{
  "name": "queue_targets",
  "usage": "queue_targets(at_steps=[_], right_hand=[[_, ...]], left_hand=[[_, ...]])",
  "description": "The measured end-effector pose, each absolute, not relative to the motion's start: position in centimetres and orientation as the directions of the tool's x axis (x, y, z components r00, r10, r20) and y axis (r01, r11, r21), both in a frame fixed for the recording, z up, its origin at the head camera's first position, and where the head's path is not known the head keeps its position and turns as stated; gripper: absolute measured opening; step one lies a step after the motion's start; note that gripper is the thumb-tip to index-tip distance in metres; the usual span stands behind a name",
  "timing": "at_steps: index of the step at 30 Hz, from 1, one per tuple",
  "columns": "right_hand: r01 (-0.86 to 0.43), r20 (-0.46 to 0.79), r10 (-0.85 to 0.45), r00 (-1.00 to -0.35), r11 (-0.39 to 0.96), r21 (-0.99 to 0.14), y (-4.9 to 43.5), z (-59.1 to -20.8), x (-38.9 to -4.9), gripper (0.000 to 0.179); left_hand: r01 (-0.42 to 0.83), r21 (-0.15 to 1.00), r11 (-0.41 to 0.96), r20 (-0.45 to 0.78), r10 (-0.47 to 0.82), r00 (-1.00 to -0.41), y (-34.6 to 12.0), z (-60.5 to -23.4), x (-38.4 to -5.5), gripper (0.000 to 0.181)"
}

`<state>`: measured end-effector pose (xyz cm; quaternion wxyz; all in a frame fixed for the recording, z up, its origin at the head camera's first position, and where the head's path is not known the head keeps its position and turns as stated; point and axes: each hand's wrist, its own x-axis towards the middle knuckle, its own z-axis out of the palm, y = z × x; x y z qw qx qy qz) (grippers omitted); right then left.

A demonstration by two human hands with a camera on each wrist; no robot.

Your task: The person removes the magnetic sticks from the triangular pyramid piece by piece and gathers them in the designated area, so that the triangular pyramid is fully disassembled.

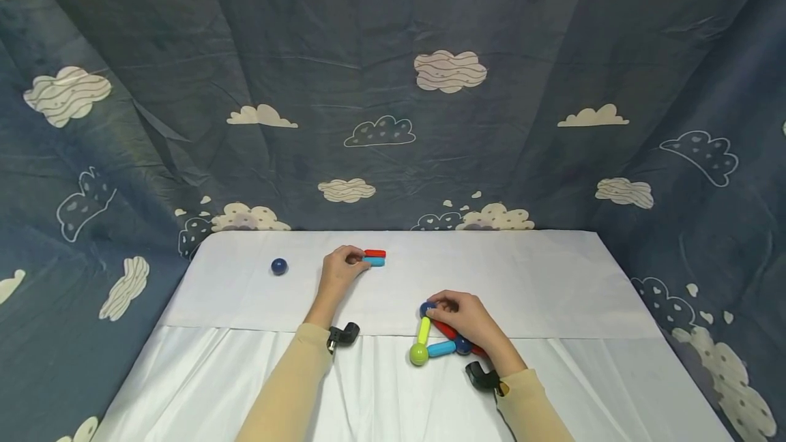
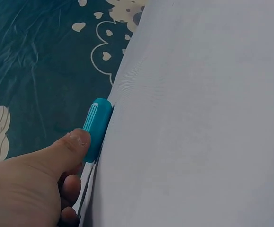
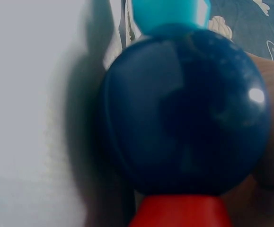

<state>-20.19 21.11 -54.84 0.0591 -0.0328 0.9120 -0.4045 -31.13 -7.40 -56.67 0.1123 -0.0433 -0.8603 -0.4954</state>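
My left hand [image 1: 340,275] pinches a light blue rod [image 1: 374,262] between thumb and fingers on the far part of the table; in the left wrist view the thumb lies along this rod [image 2: 99,123]. A red rod [image 1: 375,253] lies right behind it. My right hand [image 1: 463,316] grips a dark blue ball [image 1: 427,308] at the top corner of a joined ball-and-rod frame. In that frame are a lime rod [image 1: 424,331], a green ball [image 1: 419,354], another light blue rod [image 1: 441,348], a second dark blue ball [image 1: 463,344] and red rods [image 1: 445,330].
A loose dark blue ball [image 1: 279,266] rests at the far left of the white-covered table [image 1: 540,278]. Behind the table and at both sides hangs a dark blue curtain [image 1: 381,94] with cloud prints. Each wrist wears a small black camera [image 1: 346,334].
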Motion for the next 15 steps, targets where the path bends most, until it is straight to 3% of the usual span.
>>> queue_targets(at_steps=[9, 15], right_hand=[[-0.015, -0.079, -0.108, -0.991, 0.675, -0.738, 21.0, -54.9, -20.2, 0.027], [-0.01, -0.086, -0.108, -0.99, 0.675, -0.738, 20.9, -54.6, -20.2, 0.027]], left_hand=[[0.196, 0.882, 0.428, 0.258, -0.09, -0.962, -7.4, -56.0, -30.0, 0.017], [0.278, 0.864, 0.419, 0.266, 0.09, -0.96, -6.1, -54.3, -27.8, 0.02]])
